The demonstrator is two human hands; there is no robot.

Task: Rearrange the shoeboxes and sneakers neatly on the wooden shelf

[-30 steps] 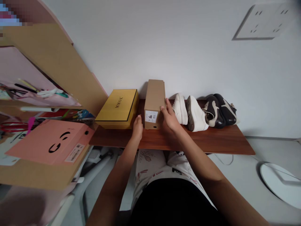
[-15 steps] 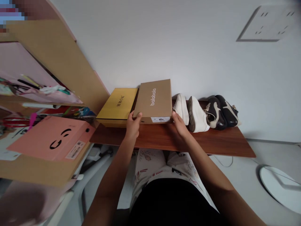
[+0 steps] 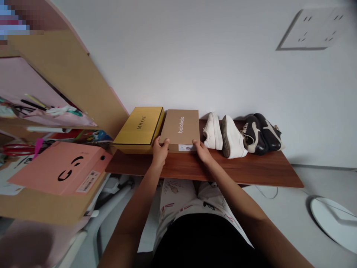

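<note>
A brown shoebox [image 3: 178, 124] with "balabala" printed on its lid sits on the dark wooden shelf [image 3: 251, 173], against the wall. My left hand [image 3: 160, 152] grips its front left corner, thumb on top. At the front right corner my right hand [image 3: 201, 150] holds it the same way, the fingers partly hidden. Close on the left lies a yellow box [image 3: 139, 124] marked "MMOK". On the right stand a white sneaker [image 3: 214, 131] and a second white sneaker [image 3: 233, 139] showing its sole edge. Beyond them is a pair of black shoes [image 3: 256, 136] with pale trim.
A pink box [image 3: 64, 167] rests on the desk [image 3: 41, 208] at the left, below shelves with pens and stationery. A socket panel [image 3: 309, 29] is on the wall at upper right. A round white base [image 3: 331, 219] stands on the floor at the right.
The brown shoebox has come down from a raised, slightly tilted position and now lies level beside the yellow box. Both my hands moved down with it, the right one also leftward.
</note>
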